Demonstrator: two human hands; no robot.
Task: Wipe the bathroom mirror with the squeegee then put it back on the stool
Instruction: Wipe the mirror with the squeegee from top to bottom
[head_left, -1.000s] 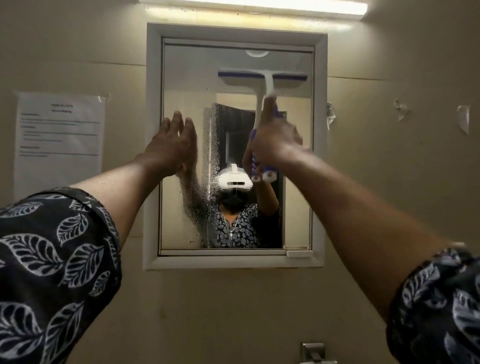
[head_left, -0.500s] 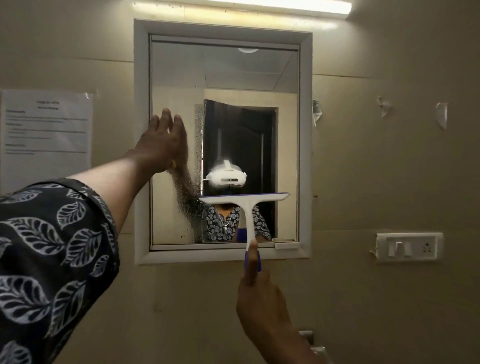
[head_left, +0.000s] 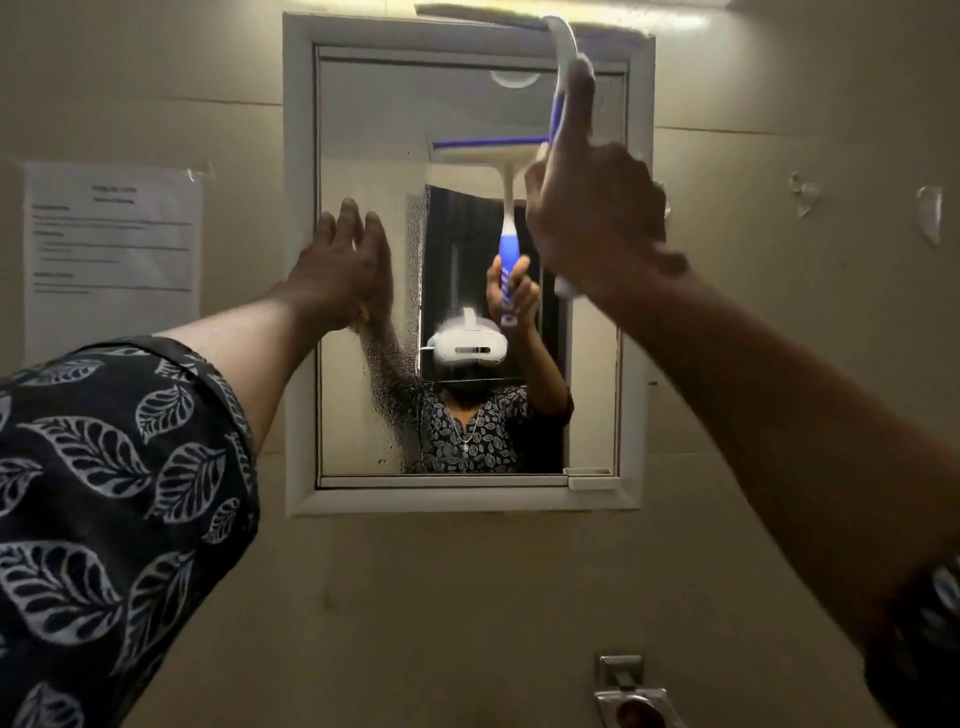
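Up top, right hand grips squeegee; left hand flat-open on mirror; wall notice txt unreadable

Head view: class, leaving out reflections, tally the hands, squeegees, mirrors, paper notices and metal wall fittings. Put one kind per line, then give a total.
hands: 2 (left hand, right hand)
squeegee: 1
mirror: 1
paper notice: 1
metal wall fitting: 1
Total: 6

glossy droplet-streaked mirror, smooth plastic squeegee, matt paper notice
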